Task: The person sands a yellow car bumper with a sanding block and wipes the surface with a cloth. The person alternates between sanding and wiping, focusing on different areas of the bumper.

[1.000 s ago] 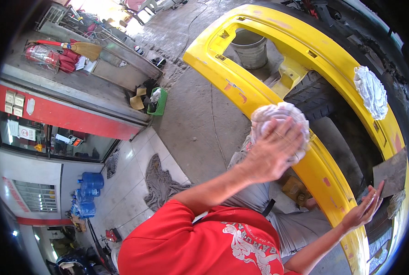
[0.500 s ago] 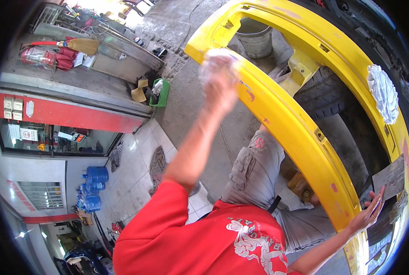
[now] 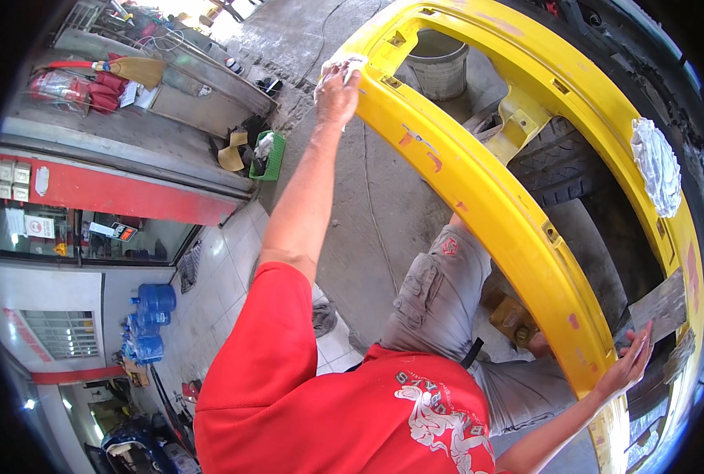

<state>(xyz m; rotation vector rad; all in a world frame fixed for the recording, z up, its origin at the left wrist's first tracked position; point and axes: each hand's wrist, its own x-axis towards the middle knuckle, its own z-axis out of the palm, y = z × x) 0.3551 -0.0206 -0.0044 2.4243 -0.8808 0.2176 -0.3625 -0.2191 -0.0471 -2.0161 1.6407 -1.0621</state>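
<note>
A long curved yellow car bumper (image 3: 478,170) with openings arches across the right half of the view, marked by small reddish and grey patches. At its upper left end, my left hand (image 3: 338,99) presses a white crumpled cloth (image 3: 355,63) against the surface, fingers closed over it. Lower right, my right hand (image 3: 630,365) grips the edge of a flat grey rectangular plate (image 3: 658,306), beside the bumper's inner opening. Another folded white cloth (image 3: 657,167) rests on the bumper's far right side. A greyish wad (image 3: 682,355) lies just below the plate.
A grey bucket (image 3: 439,67) stands behind the bumper opening. Under the bumper are a tyre (image 3: 553,162) and a yellowish container (image 3: 514,320) near my legs. To the left are a green basket (image 3: 268,156), blue water bottles (image 3: 154,304) and a hand broom (image 3: 140,71).
My left hand has swept the cloth left and up along the bumper to its end. The right hand, with the grey plate, has shifted only slightly left.
</note>
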